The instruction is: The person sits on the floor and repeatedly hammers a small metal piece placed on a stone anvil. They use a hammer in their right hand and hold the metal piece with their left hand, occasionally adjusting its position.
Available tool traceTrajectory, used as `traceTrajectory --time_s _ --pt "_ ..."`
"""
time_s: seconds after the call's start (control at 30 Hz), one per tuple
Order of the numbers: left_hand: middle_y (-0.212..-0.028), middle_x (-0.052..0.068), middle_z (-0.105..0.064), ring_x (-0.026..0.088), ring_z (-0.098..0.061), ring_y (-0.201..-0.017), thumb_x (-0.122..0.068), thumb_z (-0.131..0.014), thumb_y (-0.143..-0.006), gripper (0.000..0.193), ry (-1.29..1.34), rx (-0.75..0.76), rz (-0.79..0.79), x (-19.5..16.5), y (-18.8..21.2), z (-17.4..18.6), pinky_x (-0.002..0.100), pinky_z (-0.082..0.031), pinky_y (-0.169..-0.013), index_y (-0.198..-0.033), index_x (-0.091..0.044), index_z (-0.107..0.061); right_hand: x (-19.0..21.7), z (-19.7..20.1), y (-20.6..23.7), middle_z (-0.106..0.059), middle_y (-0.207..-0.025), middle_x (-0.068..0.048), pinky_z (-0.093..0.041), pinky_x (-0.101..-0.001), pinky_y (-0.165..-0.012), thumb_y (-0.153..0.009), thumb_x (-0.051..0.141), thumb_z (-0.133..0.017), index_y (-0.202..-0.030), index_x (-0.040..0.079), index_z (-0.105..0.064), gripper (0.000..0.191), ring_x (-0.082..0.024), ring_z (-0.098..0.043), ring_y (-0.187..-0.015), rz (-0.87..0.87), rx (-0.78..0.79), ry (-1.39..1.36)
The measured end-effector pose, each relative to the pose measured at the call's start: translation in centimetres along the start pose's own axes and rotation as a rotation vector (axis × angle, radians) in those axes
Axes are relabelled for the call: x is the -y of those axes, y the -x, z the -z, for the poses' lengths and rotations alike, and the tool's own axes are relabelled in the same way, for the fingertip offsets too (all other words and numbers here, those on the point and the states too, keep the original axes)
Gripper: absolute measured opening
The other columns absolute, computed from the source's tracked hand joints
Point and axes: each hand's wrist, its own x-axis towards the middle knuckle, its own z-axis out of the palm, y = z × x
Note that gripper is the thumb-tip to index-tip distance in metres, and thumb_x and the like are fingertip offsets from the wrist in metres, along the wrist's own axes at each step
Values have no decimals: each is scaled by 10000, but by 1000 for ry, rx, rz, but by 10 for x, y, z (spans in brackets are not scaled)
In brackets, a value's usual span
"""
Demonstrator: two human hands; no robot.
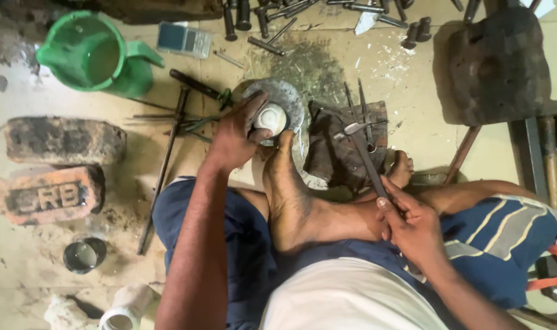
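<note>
From the head view, the left hand (pixel 237 135) was clamped on a small white round piece (pixel 270 117) resting on a grey metal dish (pixel 286 98), the foot (pixel 286 183) just beside it. Right of them, the right hand (pixel 413 226) gripped a thin metal tool (pixel 365 160) above a dark block (pixel 339 156). A green jug (pixel 95 58) stood far left.

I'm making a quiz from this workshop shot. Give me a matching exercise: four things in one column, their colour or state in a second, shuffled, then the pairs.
Things:
1. jug
2. shell
3. file
4. bricks

States:
A. held by the right hand
B. green, standing on the floor
C. lying side by side at the left
D. white, pressed down by the left hand

Pairs: 1-B, 2-D, 3-A, 4-C
</note>
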Motion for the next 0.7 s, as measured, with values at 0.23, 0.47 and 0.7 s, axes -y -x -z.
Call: traceTrajectory --time_s 0.23,0.47,0.7 --pt "-1343 205 -657 401 -634 -1220 -166 -913 -706 724 -22 -141 261 -38 15 -37 442 -514 -1032 -1358 -38 -626 -4 4 -1 -652 -696 -12 -431 -241 -414 -935 173 -681 -1436 182 -618 506 -73 -511 -467 57 89 64" --pt "-1337 209 -662 411 -645 -1220 -166 -885 -776 644 -47 -252 301 -42 27 -51 454 -522 -1040 -1359 -37 -644 -2 13 -9 -674 -677 -43 -413 -251 -401 -942 180 -658 -1469 219 -594 532 -82 -516 -452 -59 158 58" --pt "-1363 169 -670 341 -690 -1230 -55 -733 -922 545 216 -377 442 -36 25 -28 390 -595 -1008 -1433 -26 -547 11 23 -44 -704 -669 -51 -411 -252 -357 -954 170 -617 -1470 132 -561 521 -92 -537 -431 -125 366 83"
